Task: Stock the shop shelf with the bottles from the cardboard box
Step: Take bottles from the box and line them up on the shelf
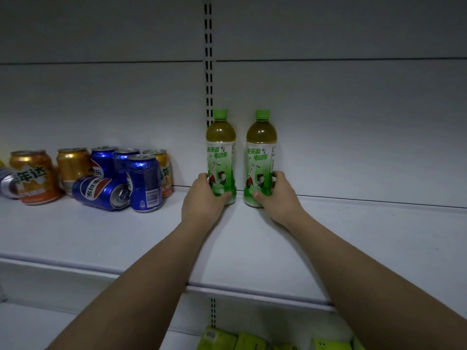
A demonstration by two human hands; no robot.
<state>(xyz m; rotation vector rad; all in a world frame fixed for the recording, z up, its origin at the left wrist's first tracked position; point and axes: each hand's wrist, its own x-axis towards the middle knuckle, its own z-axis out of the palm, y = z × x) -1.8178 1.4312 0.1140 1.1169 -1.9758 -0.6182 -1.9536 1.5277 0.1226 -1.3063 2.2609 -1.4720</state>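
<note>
Two green-capped tea bottles stand upright side by side at the back of the white shelf [252, 248], against the rear panel. My left hand [202, 198] grips the lower part of the left bottle [221, 147]. My right hand [278, 195] grips the base of the right bottle [261, 150]. Both bottles have green and white labels and touch the shelf surface. The cardboard box is out of view.
Several orange and blue drink cans [141, 183] crowd the shelf's left part, one blue can [101, 192] lying on its side. A slotted upright [208, 59] runs up the back panel. Green packets [219, 337] lie on the lower shelf.
</note>
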